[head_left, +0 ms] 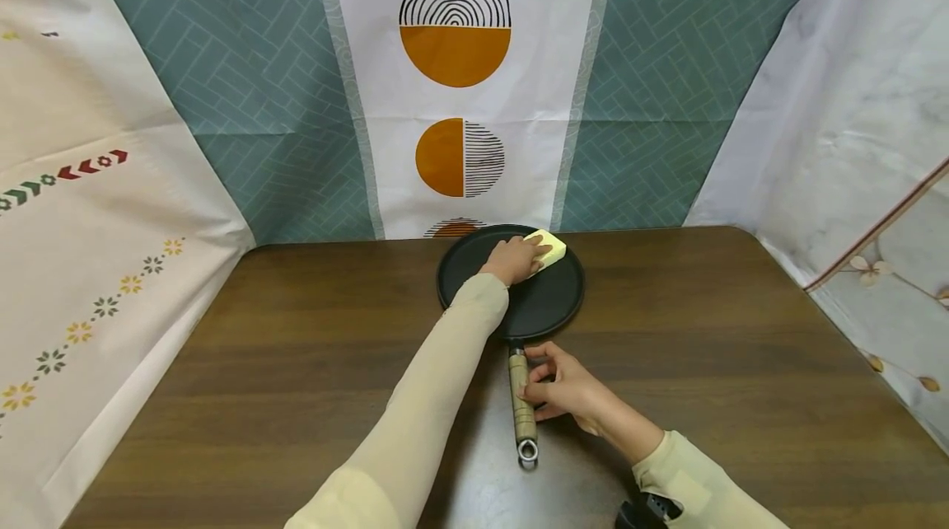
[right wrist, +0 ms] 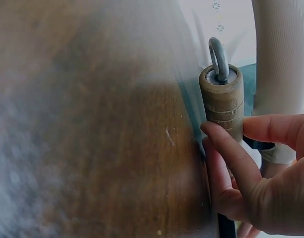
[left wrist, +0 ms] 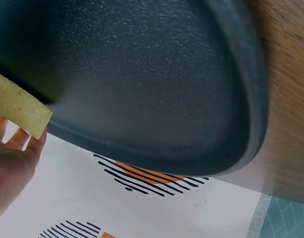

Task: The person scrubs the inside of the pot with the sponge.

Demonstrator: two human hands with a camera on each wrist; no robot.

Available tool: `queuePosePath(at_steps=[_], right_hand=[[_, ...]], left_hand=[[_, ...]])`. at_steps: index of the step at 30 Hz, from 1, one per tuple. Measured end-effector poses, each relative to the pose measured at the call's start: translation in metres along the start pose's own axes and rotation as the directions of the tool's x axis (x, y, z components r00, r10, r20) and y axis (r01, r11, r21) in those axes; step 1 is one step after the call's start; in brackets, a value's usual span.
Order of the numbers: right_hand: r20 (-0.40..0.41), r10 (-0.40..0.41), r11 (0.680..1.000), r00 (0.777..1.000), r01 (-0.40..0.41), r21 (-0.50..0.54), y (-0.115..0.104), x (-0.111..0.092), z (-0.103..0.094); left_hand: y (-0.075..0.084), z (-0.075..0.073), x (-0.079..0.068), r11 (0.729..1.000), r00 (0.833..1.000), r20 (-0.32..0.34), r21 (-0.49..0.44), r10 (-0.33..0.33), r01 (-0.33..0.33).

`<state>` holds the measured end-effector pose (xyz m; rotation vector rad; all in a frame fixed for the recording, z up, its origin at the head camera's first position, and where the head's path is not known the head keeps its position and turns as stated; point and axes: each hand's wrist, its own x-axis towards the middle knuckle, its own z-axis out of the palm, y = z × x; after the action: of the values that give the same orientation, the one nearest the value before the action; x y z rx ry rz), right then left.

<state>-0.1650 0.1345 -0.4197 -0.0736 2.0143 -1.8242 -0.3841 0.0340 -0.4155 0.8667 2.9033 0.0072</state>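
A black flat round pan (head_left: 544, 302) lies near the far edge of the table, its wooden handle (head_left: 522, 405) pointing toward me. My left hand (head_left: 511, 259) reaches over the pan and grips a pale yellow sponge (head_left: 549, 251) at its far right side. In the left wrist view, fingertips hold the sponge (left wrist: 20, 105) along its edge, close over the dark pan surface. My right hand (head_left: 569, 389) holds the handle from the right. Its thumb and curled fingers pinch the handle (right wrist: 223, 101) from both sides in the right wrist view, below the metal ring (right wrist: 218, 57).
The brown wooden table (head_left: 296, 381) extends on both sides of the pan. Behind it hangs a teal and white cloth (head_left: 282, 100) with orange half circles. Light patterned cloths hang at left (head_left: 96, 265) and right (head_left: 830, 142).
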Motion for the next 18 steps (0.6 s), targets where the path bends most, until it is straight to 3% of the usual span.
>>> queuePosePath(at_steps=[18], right_hand=[[-0.007, 0.011, 1.0, 1.0, -0.011, 0.011, 0.0002, 0.0, -0.0005]], left_hand=[[-0.0055, -0.002, 0.0026, 1.0, 1.0, 0.01, -0.006, -0.007, 0.007]])
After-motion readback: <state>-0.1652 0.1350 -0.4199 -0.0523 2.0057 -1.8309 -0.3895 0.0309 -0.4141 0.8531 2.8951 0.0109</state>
